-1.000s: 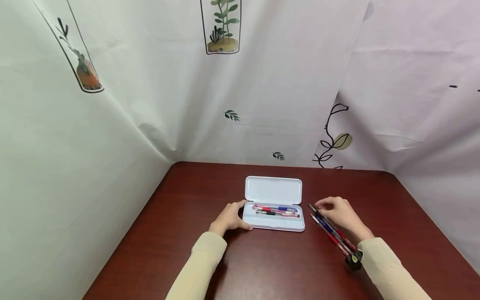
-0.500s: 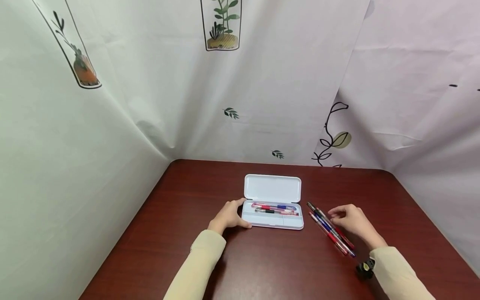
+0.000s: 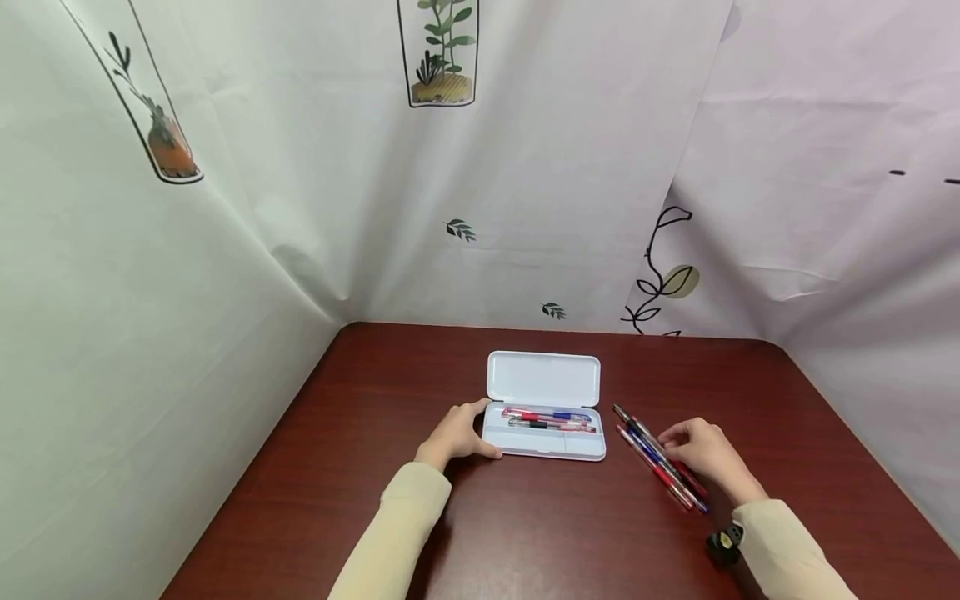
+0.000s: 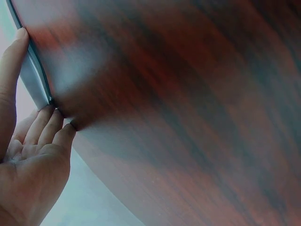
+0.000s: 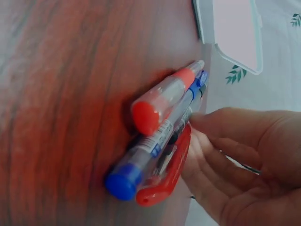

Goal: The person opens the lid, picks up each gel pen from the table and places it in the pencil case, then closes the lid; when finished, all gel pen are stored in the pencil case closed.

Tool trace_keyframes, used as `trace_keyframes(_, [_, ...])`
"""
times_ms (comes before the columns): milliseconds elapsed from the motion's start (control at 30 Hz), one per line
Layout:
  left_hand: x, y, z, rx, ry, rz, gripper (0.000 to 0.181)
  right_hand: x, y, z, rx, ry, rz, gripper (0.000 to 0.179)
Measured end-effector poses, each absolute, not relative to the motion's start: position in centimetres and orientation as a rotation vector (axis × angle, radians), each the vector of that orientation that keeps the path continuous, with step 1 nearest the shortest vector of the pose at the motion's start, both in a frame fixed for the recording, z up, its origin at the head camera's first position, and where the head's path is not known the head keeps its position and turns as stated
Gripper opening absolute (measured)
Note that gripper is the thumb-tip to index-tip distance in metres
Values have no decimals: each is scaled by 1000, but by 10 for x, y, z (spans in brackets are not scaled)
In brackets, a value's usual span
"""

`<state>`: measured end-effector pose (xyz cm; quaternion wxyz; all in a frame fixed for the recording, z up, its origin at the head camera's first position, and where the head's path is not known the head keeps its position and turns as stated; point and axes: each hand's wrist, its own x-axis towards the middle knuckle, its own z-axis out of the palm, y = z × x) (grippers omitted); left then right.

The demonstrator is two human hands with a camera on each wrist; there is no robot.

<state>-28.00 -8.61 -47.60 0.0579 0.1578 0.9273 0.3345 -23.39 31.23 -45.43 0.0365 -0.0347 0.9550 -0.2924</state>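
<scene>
Four loose pens (image 3: 651,452), bundled side by side on the red-brown desk (image 3: 555,525), between three and four o'clock from the pencil case (image 3: 517,445), their length running from half past ten to half past four. Components, per the right wrist view: one clear pen with red end (image 5: 167,98); one clear pen with blue end (image 5: 156,141); one dark pen (image 5: 185,118), partly hidden; one red pen (image 5: 173,170). Handling, as judged: light, stiff, smooth plastic barrels, not fragile in ordinary use, apt to roll and slide against each other; best taken singly at mid-barrel, thumb against forefinger, from the bundle's outer side. Right grip, the right hand (image 3: 705,452): at the bundle's three o'clock side, thumb tip up against the dark pen, fingers bent alongside; whether a pen is truly pinched cannot be told. Pencil case: pale, shallow, lid (image 3: 543,378) folded back toward twelve o'clock; further pens (image 3: 528,424) lying nine to three in its far compartment, red, blue and black parts showing, exact count uncertain; case judged light and rigid, liable to skid if nudged, best steadied by a short end. Left grip, the left hand (image 3: 452,435): clasping the case across its nine o'clock end, thumb at the near corner about eight, a finger at the far corner about ten. Also listed: pale yellow sleeves (image 3: 416,492), both arms; printed sheet (image 3: 337,167), beyond the desk toward twelve.
</scene>
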Motion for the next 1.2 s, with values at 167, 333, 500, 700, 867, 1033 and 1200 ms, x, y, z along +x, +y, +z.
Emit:
trace_keyframes(167, [-280, -87, -476, 476, 2815, 1012, 96, -233, 309, -451, -64, 2943, -846, 15])
trace_keyframes(333, [-280, -87, -474, 489, 2815, 1020, 94, -234, 306, -450, -88, 3015, -779, 12])
trace_keyframes(500, [-281, -87, -474, 498, 2814, 1023, 95, -235, 308, -451, -90, 3017, -822, 13])
trace_keyframes(700, [-282, -88, -478, 486, 2813, 1012, 97, -234, 311, -449, -111, 2990, -944, 15])
trace_keyframes(867, [-283, -88, -479, 481, 2820, 1007, 96, -239, 305, -444, -173, 3006, -1004, 14])
trace_keyframes(1033, [-282, -87, -479, 493, 2819, 1003, 96, -245, 294, -441, -208, 3020, -1036, 13])
trace_keyframes(1200, [-281, -86, -479, 485, 2818, 1002, 95, -253, 279, -439, -245, 3000, -1094, 12])
